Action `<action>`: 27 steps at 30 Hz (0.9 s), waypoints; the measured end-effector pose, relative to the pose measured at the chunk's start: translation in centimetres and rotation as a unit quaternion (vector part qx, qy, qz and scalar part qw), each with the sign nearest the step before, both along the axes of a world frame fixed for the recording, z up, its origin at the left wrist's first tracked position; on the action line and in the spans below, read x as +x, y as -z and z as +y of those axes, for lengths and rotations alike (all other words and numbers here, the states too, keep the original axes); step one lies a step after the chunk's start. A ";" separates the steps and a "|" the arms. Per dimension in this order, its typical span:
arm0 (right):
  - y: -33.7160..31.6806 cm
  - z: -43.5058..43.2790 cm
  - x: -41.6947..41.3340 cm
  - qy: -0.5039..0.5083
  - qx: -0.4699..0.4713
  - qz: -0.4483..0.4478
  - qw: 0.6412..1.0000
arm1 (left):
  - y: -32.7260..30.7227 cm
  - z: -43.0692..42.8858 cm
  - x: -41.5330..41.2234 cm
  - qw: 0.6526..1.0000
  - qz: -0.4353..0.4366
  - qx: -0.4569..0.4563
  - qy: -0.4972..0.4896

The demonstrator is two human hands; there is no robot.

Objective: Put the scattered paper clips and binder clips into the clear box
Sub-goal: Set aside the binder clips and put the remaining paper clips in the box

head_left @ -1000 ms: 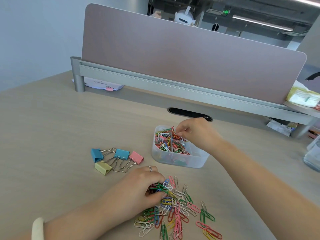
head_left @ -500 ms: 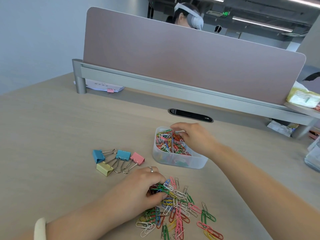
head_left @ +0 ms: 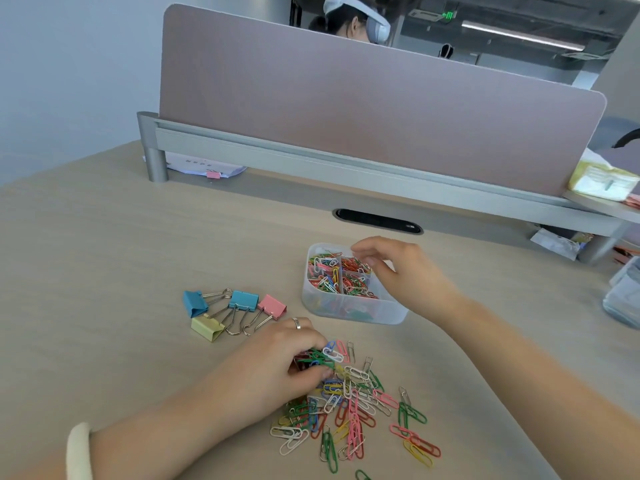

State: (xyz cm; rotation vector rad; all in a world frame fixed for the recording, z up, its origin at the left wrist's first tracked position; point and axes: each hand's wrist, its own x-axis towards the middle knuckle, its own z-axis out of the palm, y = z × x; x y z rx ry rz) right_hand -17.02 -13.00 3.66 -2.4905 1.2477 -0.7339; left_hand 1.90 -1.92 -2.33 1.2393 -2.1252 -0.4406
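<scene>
One pale wood-grain desk (head_left: 104, 271) fills the view, with one dusty-pink partition panel (head_left: 346, 116) standing along its far edge. Behind the panel a second person (head_left: 349, 26) shows only as the top of a head in a white headset.

Two bare hands reach in. The right hand (head_left: 405, 271) hangs over the right rim of the single clear plastic box (head_left: 346, 311). Its fingers curl down toward the contents, and I cannot tell whether they pinch anything. The left hand (head_left: 273, 365), with one silver ring (head_left: 296, 323), grips a bunch of green and red clips at the near pile's top edge.

The box sits mid-desk. It has rounded corners and inner dividers, and it is heaped with mixed-colour clips. Pink and teal shapes blur through its front wall, and its number of compartments is unclear.

Four metal binder clips lie touching just left of the box: two blue (head_left: 195, 303) (head_left: 244, 300), one pink (head_left: 272, 306) and one yellow (head_left: 206, 328).

The coloured wire paper clips (head_left: 353, 410) are scattered in front of the box, too tangled to count. Some are covered by the left hand, and one green clip is cut off at the bottom edge.
</scene>
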 end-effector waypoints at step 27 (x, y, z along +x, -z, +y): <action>5.6 8.1 -3.1 -0.143 0.125 -0.041 0.981 | -6.0 -13.1 -2.7 0.947 -0.157 0.097 -0.261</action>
